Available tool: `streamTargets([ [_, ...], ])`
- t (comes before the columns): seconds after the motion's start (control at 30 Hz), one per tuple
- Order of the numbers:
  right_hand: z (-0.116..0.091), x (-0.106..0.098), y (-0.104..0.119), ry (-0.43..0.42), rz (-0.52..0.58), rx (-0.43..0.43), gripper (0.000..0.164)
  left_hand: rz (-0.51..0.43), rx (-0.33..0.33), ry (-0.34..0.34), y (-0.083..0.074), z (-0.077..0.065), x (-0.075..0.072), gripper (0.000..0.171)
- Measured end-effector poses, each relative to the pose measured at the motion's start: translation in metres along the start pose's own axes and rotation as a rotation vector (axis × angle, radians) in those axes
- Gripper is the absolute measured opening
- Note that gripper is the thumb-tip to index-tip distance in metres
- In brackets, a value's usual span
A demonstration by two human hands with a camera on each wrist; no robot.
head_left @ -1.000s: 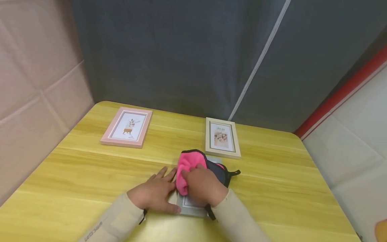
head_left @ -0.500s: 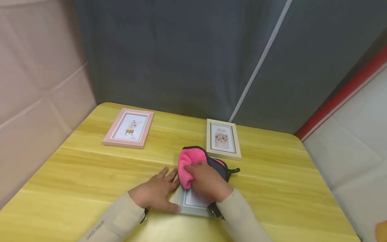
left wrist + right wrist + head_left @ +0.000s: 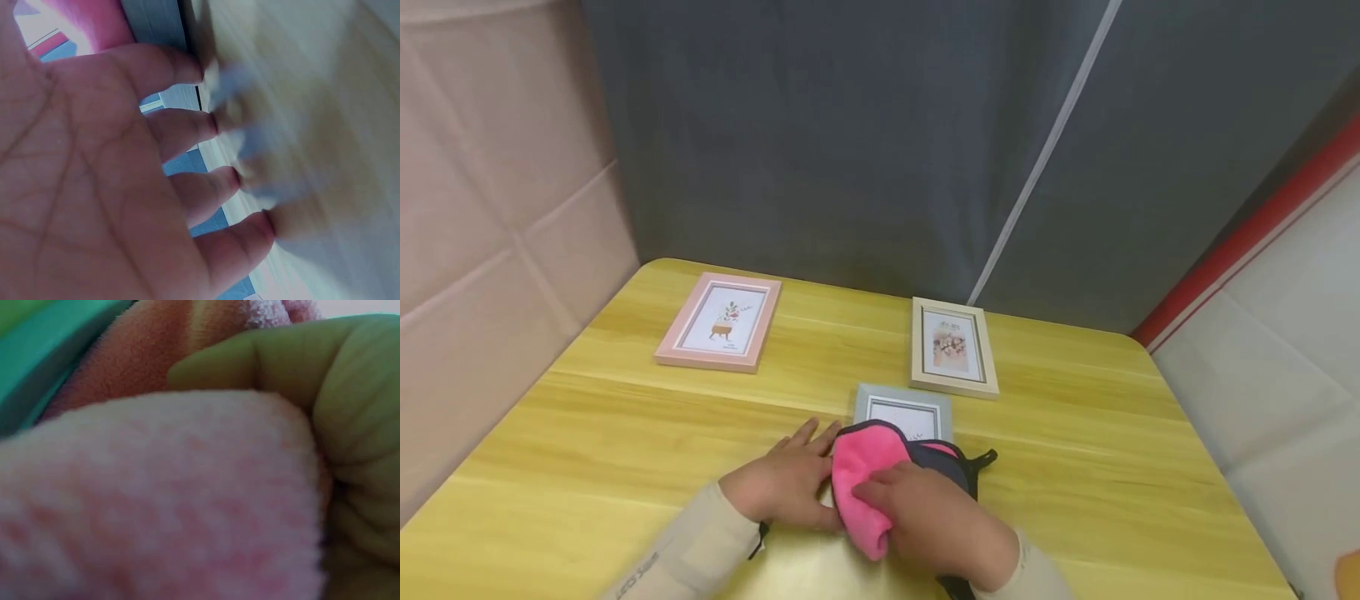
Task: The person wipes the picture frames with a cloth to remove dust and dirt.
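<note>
Pink cloth with a dark side lies across the grey-blue frame near six o'clock in my remote head view; only the frame's twelve o'clock end shows. Taking that frame as dial centre, I note a pink frame at ten o'clock and a cream frame at one, all flat on the wood-grained surface. The grip of the right hand is closed on bunched cloth; the left hand, at nine o'clock, is spread, holding nothing. I judge slippage the chief risk: a hard drag with too little bracing could twist the grey-blue frame. A long stroke towards one o'clock could knock its near neighbour. Obscured: the six o'clock end, most of the picture, and whether the left thumb touches the frame. In my right wrist view, blurred plush hides most fingers.
</note>
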State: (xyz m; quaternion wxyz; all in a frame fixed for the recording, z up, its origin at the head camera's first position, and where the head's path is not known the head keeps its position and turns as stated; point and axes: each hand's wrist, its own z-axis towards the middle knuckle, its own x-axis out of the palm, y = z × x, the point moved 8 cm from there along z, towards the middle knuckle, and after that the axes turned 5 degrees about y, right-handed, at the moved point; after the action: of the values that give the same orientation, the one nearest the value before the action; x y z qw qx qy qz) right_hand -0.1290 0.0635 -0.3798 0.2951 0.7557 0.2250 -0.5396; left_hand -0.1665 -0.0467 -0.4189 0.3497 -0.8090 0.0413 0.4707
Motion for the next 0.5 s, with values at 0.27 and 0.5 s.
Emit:
streamTargets([
  [0.27,-0.004,0.009,0.015,0.037,-0.078,0.074,0.050,0.034,-0.013,0.007,0.001,0.000,0.000,0.081],
  [0.5,0.009,0.007,0.008,0.034,-0.161,0.104,0.045,0.026,0.002,0.011,0.000,0.001,-0.001,0.086],
])
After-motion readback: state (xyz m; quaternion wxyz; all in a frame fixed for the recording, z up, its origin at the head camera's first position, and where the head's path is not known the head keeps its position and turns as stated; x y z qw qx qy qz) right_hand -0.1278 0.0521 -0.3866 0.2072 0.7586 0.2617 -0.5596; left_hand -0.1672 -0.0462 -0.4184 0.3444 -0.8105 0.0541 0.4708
